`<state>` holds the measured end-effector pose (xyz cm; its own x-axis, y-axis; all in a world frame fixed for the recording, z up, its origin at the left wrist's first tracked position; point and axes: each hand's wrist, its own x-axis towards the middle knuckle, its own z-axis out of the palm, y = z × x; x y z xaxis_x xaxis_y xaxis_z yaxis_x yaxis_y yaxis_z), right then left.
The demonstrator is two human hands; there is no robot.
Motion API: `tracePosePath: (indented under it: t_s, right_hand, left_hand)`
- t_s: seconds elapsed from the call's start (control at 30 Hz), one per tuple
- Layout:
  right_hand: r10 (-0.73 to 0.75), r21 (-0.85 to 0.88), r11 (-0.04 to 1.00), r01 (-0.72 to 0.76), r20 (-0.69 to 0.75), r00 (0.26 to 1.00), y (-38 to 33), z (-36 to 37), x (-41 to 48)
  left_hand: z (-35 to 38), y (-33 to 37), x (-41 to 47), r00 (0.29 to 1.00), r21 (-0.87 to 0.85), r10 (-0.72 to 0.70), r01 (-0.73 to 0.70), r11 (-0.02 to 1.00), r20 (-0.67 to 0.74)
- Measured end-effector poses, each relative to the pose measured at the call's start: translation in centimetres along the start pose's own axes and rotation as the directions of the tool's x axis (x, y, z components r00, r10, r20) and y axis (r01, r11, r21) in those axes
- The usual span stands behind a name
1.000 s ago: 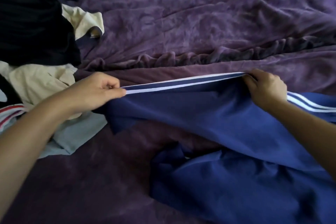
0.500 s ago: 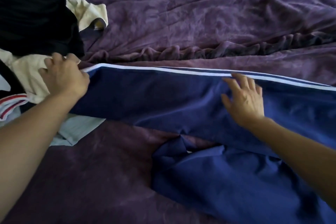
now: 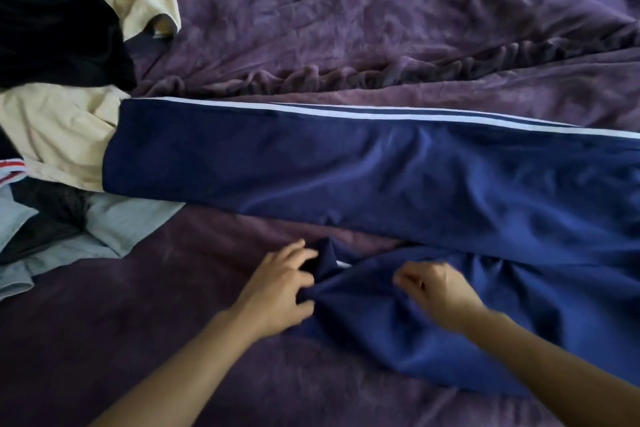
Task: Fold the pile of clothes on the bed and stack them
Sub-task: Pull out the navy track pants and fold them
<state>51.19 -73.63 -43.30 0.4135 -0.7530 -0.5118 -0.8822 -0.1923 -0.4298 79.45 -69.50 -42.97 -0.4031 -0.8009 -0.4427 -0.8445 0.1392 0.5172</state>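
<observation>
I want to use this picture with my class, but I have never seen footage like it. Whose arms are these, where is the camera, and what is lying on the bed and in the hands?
There is no machine here. A person wears a camera on the head, looking forward and down, so the arms entering from below are their own. On a purple bedspread lie navy track trousers with white side stripes: one leg is spread flat, the other lies crumpled nearer the person. The left hand and right hand both pinch that crumpled cloth. At the left edge sits the unfolded pile: beige, black and pale blue garments.
</observation>
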Motion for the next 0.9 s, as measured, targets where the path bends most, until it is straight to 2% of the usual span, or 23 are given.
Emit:
tracePosePath:
  t_s: [0.03, 0.07, 0.13, 0.17, 0.23, 0.3, 0.33, 0.4, 0.47, 0.5, 0.57, 0.67, 0.73, 0.77, 0.8, 0.83, 0.9]
  right_hand:
    - [0.042, 0.026, 0.999, -0.040, -0.111, 0.993, 0.4, -0.8, 0.0]
    - [0.070, 0.016, 0.998, -0.068, -0.191, 0.979, 0.8, -1.6, -0.1]
    - [0.085, 0.011, 0.996, -0.085, -0.236, 0.968, 1.4, -2.9, -0.6]
    - [0.067, 0.028, 0.998, -0.063, -0.231, 0.971, 1.4, -3.3, -1.1]
    - [-0.073, 0.008, 0.997, 0.078, -0.265, 0.962, 0.8, -3.4, -2.8]
    - [-0.208, -0.034, 0.978, 0.207, -0.268, 0.941, 0.1, -2.4, -5.2]
    - [-0.222, -0.042, 0.975, 0.218, -0.229, 0.948, 0.1, -1.6, -6.3]
    - [-0.156, -0.074, 0.986, 0.149, -0.107, 0.982, 0.8, 0.2, -8.1]
    - [-0.048, -0.114, 0.993, 0.044, -0.031, 0.998, 2.4, 1.9, -9.3]
    - [0.004, -0.140, 0.990, -0.008, -0.027, 1.000, 3.2, 2.5, -9.5]
    - [0.141, -0.198, 0.970, -0.143, -0.026, 0.990, 4.8, 3.3, -9.7]
    - [0.281, -0.219, 0.933, -0.287, -0.060, 0.958, 6.1, 3.8, -10.1]
    - [0.203, -0.188, 0.954, -0.233, -0.168, 0.965, 5.1, 4.3, -10.8]
    - [0.114, -0.171, 0.973, -0.155, -0.227, 0.967, 4.1, 4.7, -11.1]
    - [0.008, -0.166, 0.985, -0.057, -0.284, 0.959, 2.8, 5.2, -11.3]
    - [-0.093, -0.177, 0.983, 0.040, -0.303, 0.948, 1.3, 5.9, -11.4]
    - [-0.191, -0.204, 0.967, 0.153, -0.181, 0.965, -1.6, 7.9, -10.7]
  left_hand:
    - [-0.8, 0.1, -0.3, 0.996, -0.132, -0.031, 0.020, 0.991, -0.085]
    - [-1.8, 0.4, -0.7, 0.989, -0.310, -0.101, 0.062, 0.949, -0.112]
    - [-3.5, 1.8, -1.5, 0.979, -0.630, -0.204, 0.154, 0.761, -0.007]
    - [-4.0, 2.7, -1.7, 0.975, -0.697, -0.219, 0.173, 0.696, 0.024]
    - [-4.8, 4.2, -2.0, 0.970, -0.733, -0.241, 0.186, 0.654, 0.031]
    - [-5.8, 5.0, -2.5, 0.963, -0.676, -0.251, 0.252, 0.692, 0.102]
    - [-6.5, 5.1, -3.0, 0.949, -0.586, -0.250, 0.314, 0.747, 0.190]
    - [-8.1, 4.7, -4.2, 0.865, -0.252, -0.298, 0.418, 0.873, 0.404]
    - [-9.2, 3.6, -5.3, 0.747, 0.074, -0.416, 0.446, 0.892, 0.518]
    - [-9.6, 2.6, -5.8, 0.714, 0.183, -0.492, 0.468, 0.865, 0.498]
    - [-10.3, 0.2, -6.4, 0.689, 0.278, -0.648, 0.585, 0.762, 0.325]
    - [-9.6, -3.5, -7.6, 0.652, 0.200, -0.758, 0.741, 0.641, 0.015]
    - [-7.1, -5.3, -8.9, 0.603, 0.076, -0.749, 0.790, 0.609, -0.274]
    - [-5.6, -5.9, -9.6, 0.536, -0.040, -0.754, 0.805, 0.592, -0.380]
    - [-4.0, -6.3, -10.1, 0.454, -0.188, -0.794, 0.808, 0.558, -0.405]
    - [-2.3, -6.5, -10.6, 0.382, -0.334, -0.852, 0.800, 0.499, -0.358]
    - [1.1, -6.3, -11.4, 0.280, -0.523, -0.940, 0.782, 0.340, -0.193]
